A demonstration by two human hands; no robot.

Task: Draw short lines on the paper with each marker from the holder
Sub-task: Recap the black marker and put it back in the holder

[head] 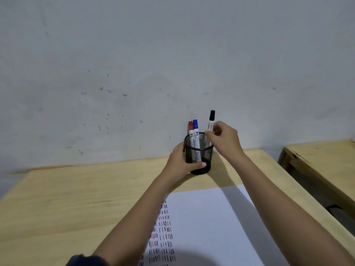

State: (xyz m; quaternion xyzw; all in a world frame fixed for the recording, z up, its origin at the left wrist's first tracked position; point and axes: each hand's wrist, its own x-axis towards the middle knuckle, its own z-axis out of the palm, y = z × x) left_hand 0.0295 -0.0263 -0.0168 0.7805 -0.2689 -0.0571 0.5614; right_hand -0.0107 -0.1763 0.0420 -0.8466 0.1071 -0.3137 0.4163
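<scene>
Fingers of my left hand (180,162) wrap the mesh holder (199,153), steadying it on the desk (76,198). Red marker (191,131) and blue marker (196,130) stand inside. My right hand (223,140) pinches the black marker (211,121), partly risen above the rim. Paper (207,217) lies nearer me. If I pull at a slant, I judge the marker could catch the rim and tip the holder.
</scene>
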